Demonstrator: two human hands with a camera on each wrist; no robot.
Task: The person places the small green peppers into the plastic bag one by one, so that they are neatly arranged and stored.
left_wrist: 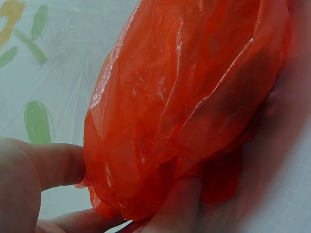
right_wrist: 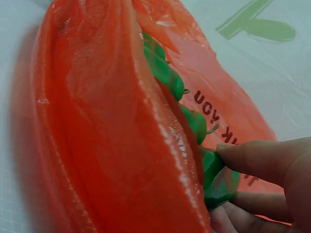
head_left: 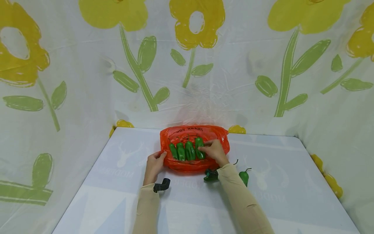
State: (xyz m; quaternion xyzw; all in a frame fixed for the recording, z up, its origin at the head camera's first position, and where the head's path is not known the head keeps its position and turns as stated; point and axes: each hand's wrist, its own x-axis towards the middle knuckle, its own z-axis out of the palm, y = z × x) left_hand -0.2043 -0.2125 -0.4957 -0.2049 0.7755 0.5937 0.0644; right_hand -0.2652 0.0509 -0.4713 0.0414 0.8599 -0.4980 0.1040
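Translucent red plastic bag [head_left: 187, 167]; four elongated glossy green peppers [head_left: 190, 151] inside it; left hand [head_left: 153, 166], fingers pinching bag's left edge; right hand [head_left: 215, 151], fingers holding rightmost pepper [head_left: 200, 153].

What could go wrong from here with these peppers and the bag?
Possible risks:
1. The red bag looks thin and creased; it might tear or fold if the left hand tugs the edge it pinches.
2. The right hand pinches the end pepper close beside the next pepper, so a nudge could upset the row.
3. The right sleeve could knock the loose pepper on the table.
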